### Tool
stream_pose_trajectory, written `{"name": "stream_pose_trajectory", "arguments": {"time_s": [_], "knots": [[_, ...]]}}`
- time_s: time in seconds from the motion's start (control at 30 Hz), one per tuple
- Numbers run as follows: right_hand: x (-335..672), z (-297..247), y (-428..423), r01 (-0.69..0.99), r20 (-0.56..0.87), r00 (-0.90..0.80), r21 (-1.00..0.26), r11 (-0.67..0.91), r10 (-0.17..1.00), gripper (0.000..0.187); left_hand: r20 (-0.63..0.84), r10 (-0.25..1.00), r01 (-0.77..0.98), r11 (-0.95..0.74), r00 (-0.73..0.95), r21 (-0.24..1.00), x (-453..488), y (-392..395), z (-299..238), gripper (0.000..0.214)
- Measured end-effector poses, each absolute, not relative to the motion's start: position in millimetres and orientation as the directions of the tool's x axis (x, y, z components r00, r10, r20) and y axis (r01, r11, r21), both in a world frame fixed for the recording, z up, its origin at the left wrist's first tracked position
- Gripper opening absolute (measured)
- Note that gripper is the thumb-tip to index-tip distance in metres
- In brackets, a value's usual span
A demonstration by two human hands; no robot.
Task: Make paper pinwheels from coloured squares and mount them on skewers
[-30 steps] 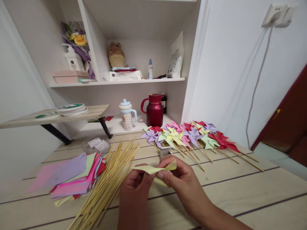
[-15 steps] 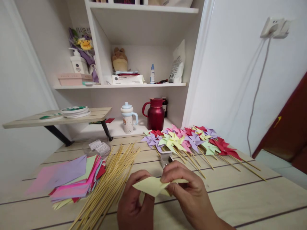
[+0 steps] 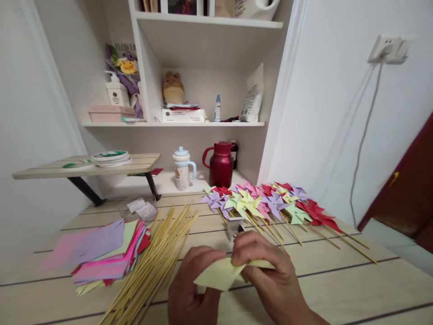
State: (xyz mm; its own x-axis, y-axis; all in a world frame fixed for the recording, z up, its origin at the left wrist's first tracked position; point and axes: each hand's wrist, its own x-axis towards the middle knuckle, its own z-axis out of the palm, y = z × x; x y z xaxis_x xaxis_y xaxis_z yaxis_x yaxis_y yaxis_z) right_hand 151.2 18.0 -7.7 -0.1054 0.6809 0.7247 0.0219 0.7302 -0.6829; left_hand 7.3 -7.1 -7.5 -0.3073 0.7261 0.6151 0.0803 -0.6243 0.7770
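Note:
A pale yellow sheet of paper (image 3: 218,276), partly folded, is held between my two hands at the bottom centre. My left hand (image 3: 194,286) grips its left side, the thumb underneath and mostly hidden. The thumb and index finger of my right hand (image 3: 269,273) pinch its middle, where the paper bends; a corner sticks out past the fingers. Just behind my right hand stands a small metal box-shaped holder (image 3: 234,228). Finished paper pinwheels (image 3: 248,203) on sticks lie beyond it, in yellow, purple, pink, red and green.
Thin wooden sticks (image 3: 152,266) lie in a loose bundle left of my hands. Farther left is a stack of coloured paper (image 3: 101,253), beside a clear round container (image 3: 140,210). A red jug (image 3: 221,167) and a speckled cup (image 3: 182,171) stand at the back.
The yellow paper and both hands have shifted slightly right and down in view. The right fingers still pinch the bend. The whole scene sits a little lower as the camera tilts.

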Motion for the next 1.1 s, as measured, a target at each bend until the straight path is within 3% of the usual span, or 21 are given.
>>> {"name": "stream_pose_trajectory", "arguments": {"time_s": [0.27,0.47,0.67,0.77,0.83,0.93,1.1], "knots": [[148,-14,18,-0.014,0.682,0.010,-0.731,0.682,0.731,0.022,0.660,0.711,0.193,-0.632,-0.243,0.751,2,-8,-10,0.023],[150,-6,19,0.057,0.712,-0.096,-0.694,0.718,0.696,0.016,0.698,0.699,0.334,-0.628,-0.155,0.703,-4,-11,-9,0.012],[154,-3,17,0.103,0.648,-0.170,-0.738,0.667,0.742,0.009,0.699,0.708,0.339,-0.636,-0.101,0.694,-8,-5,-9,0.012],[154,-6,19,0.059,0.510,-0.170,-0.849,0.526,0.843,0.008,0.610,0.787,0.251,-0.574,-0.093,0.779,-8,3,-11,0.010],[152,-8,23,-0.080,0.306,-0.191,-0.952,0.296,0.933,0.014,0.456,0.882,0.172,-0.435,-0.115,0.884,-7,8,-12,0.015],[147,-9,30,-0.307,0.072,-0.274,-0.952,-0.016,0.959,0.028,0.217,0.971,0.062,-0.212,-0.099,0.975,-6,12,-15,0.029],[145,-2,32,-0.427,0.034,-0.265,-0.900,-0.086,0.964,0.029,0.158,0.985,-0.065,-0.162,-0.064,0.985,-4,13,-15,0.032]]}}
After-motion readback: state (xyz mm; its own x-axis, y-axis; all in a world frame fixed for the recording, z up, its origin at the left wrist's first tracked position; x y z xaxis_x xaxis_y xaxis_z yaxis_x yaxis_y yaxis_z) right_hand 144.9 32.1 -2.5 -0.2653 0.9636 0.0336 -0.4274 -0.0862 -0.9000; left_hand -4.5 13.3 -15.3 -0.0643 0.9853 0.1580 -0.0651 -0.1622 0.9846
